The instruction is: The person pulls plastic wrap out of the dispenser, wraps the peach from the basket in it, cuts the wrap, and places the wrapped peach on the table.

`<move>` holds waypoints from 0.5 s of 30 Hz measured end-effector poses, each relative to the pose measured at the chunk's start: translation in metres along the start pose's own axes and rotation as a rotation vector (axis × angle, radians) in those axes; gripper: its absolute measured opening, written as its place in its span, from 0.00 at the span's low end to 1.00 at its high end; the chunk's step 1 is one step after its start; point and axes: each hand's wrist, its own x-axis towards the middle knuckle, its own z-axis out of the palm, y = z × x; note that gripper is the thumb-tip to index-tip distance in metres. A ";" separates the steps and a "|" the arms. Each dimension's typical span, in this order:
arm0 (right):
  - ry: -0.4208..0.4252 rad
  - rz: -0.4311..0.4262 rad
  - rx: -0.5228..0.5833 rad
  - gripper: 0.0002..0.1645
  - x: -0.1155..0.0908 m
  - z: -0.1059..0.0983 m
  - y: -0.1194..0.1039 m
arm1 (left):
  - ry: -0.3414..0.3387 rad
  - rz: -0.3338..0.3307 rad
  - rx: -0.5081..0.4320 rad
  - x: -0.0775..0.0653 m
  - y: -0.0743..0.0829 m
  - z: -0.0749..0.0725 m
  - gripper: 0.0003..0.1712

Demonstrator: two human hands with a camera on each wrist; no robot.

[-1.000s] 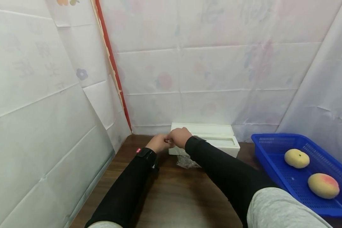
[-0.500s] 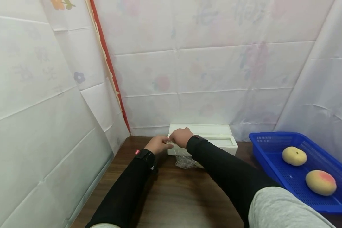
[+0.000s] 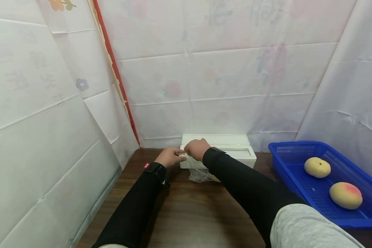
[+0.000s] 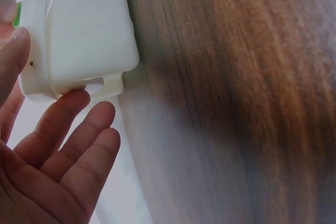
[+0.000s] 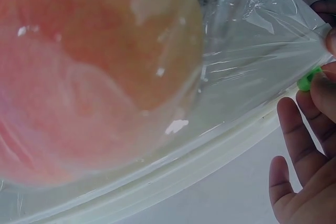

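A white cling film dispenser [image 3: 235, 156] stands at the back of the table, its lid raised. At its left end, my left hand [image 3: 168, 157] holds the corner, thumb on top and fingertips at the end face; its other fingers are spread in the left wrist view. My right hand [image 3: 197, 149] pinches a small green slide cutter [image 5: 310, 78] on the dispenser's edge, close to the left thumb. Clear cling film [image 5: 252, 56] stretches from that edge down over a peach [image 5: 100, 77]. Crumpled film [image 3: 199, 175] lies in front of the box; the right forearm hides most of the peach.
A blue plastic basket [image 3: 300, 193] on the right holds a yellow peach [image 3: 317, 167] and a pink-blushed peach [image 3: 345, 195]. White sheeting [image 3: 220, 69] walls in the brown wooden table [image 3: 198, 213] at the back and both sides.
My left thumb and forefinger have parted from the right hand and spread at the dispenser's end. The right hand stays nearly in place. The whole head view has shifted slightly.
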 end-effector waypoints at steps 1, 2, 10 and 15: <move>0.001 0.000 0.000 0.23 -0.001 0.000 0.000 | -0.001 -0.001 -0.001 0.000 0.000 0.000 0.23; 0.002 0.000 0.000 0.22 -0.002 -0.001 -0.001 | -0.002 -0.004 -0.001 0.000 -0.001 0.000 0.24; -0.012 0.003 0.006 0.16 -0.006 -0.007 -0.002 | -0.009 -0.007 -0.020 -0.002 0.002 -0.003 0.25; -0.022 0.015 0.014 0.19 -0.004 -0.004 0.000 | -0.007 -0.005 -0.035 -0.002 0.001 -0.003 0.26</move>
